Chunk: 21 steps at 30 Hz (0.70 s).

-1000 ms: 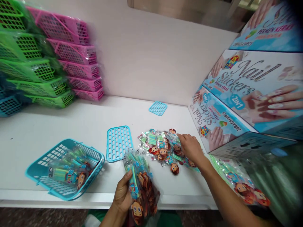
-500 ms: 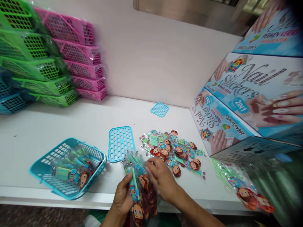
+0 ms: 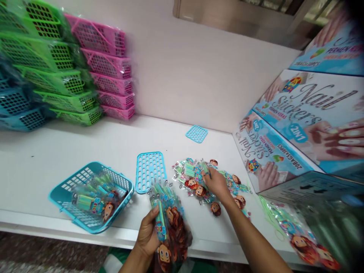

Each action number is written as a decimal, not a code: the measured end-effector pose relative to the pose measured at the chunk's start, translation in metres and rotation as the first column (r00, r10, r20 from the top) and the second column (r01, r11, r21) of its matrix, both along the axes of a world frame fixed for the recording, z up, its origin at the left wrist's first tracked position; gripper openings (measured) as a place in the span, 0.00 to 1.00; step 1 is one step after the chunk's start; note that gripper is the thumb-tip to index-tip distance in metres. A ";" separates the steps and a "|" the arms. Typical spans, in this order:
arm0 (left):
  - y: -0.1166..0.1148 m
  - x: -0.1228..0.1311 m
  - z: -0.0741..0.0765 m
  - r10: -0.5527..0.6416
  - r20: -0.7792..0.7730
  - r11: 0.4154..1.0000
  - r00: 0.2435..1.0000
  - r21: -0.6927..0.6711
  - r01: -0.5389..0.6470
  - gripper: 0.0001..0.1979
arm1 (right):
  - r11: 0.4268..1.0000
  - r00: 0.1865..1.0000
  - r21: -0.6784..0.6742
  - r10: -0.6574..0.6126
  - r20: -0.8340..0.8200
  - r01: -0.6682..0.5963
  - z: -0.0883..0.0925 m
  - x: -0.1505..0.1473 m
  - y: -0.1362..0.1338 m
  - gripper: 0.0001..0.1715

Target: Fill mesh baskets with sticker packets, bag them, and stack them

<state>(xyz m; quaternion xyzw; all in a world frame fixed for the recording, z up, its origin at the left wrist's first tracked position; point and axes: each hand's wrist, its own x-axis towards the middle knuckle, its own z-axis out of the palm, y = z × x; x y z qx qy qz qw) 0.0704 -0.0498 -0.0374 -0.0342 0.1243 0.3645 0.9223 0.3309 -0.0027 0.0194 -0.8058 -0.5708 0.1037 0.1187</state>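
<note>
My left hand is closed around a thick bunch of small clear packets printed with cartoon faces, with green sticks inside. The bunch hangs near the table's front edge. Over the loose pile of the same packets, my right hand has its fingers pinched on the greenish end of one packet. To the left stands a teal plastic basket with several such packets in it. Between basket and pile lies a blue perforated plastic panel, flat on the white table.
A smaller blue perforated panel lies near the wall. Wrapped green baskets and pink baskets are stacked at the back left. Nail sticker boxes are piled on the right, with more bundled packets at the front right.
My right hand has left the bunch and moved up and right to the loose pile, where it pinches a packet. My left hand keeps its hold. The view has shifted slightly left.
</note>
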 end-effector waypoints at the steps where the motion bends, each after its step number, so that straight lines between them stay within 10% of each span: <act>1: 0.000 0.001 -0.001 0.005 0.002 1.000 1.000 0.002 -0.005 0.06 | 0.999 0.998 0.025 0.026 -0.049 -0.025 0.005 -0.009 -0.009 0.18; 9: -0.001 0.012 0.003 0.036 -0.010 0.998 0.999 0.052 -0.035 0.06 | 0.956 0.746 0.182 0.292 -0.598 -0.228 0.015 -0.090 -0.071 0.17; 14: 0.000 0.003 -0.003 0.010 -0.018 0.999 1.000 0.044 -0.009 0.06 | 0.850 0.754 0.253 0.527 -0.393 -0.462 0.023 -0.075 -0.062 0.17; 21: 0.004 -0.005 -0.007 0.049 -0.061 0.999 0.997 0.021 -0.048 0.04 | 0.958 0.963 0.096 0.269 0.011 -0.269 -0.014 -0.014 0.006 0.23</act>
